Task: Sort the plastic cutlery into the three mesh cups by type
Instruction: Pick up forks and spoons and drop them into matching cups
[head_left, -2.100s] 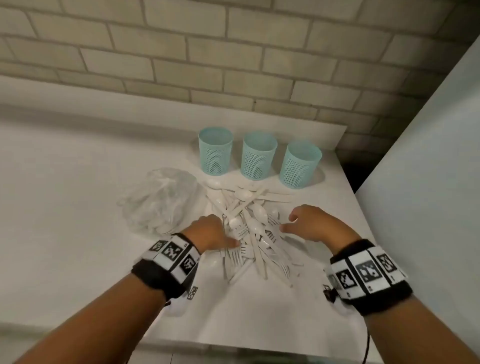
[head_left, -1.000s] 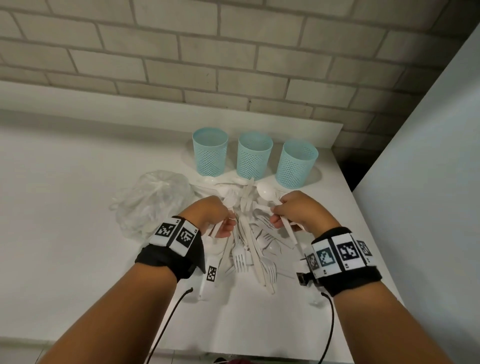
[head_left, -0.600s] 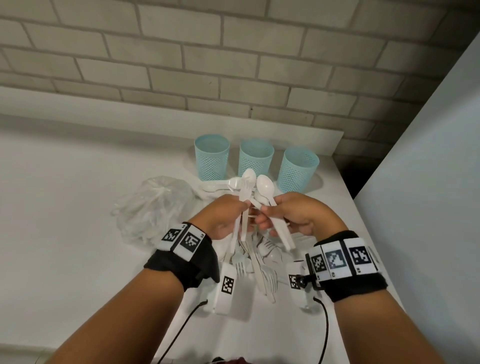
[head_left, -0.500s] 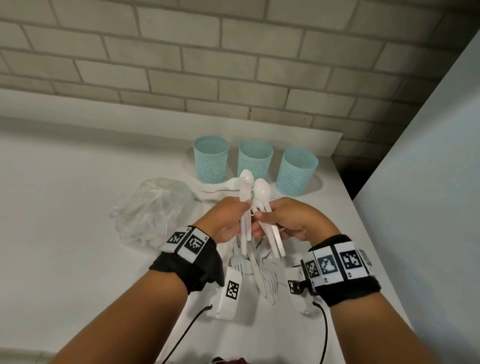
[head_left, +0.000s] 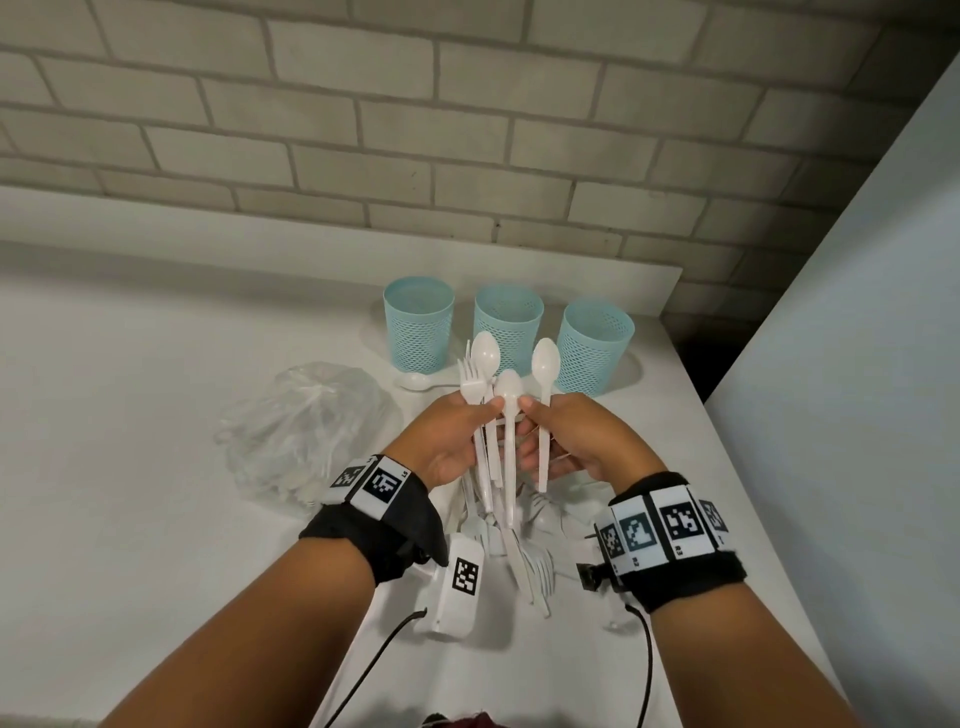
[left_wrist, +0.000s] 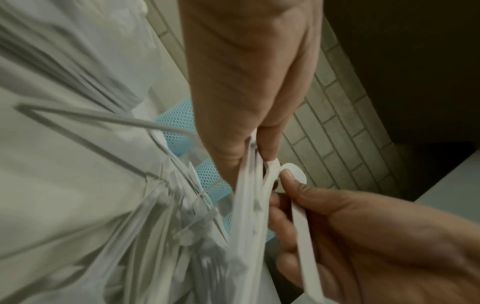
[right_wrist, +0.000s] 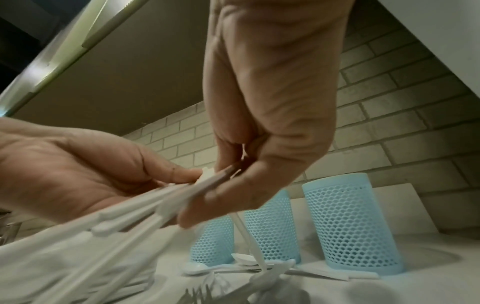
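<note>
pale brick backs a white desk (head_left: 130, 467) where three blue mesh cups (head_left: 508, 327) stand in a row, a clear bag (head_left: 306, 431) to their left. from the head view, the left hand (head_left: 452, 441) grips a fork (head_left: 470, 382) and spoons (head_left: 485, 353) upright, its fingers curled round the handles. the right hand (head_left: 571, 441) pinches one spoon (head_left: 545, 364) beside them. loose cutlery (head_left: 524, 551) lies on the desk under both hands.

left wrist view: blurred handles (left_wrist: 249, 205) run between thumb and fingers (left_wrist: 270, 144).

right wrist view: the right fingers (right_wrist: 233, 193) close on handle tips, cups (right_wrist: 348, 224) behind.
</note>
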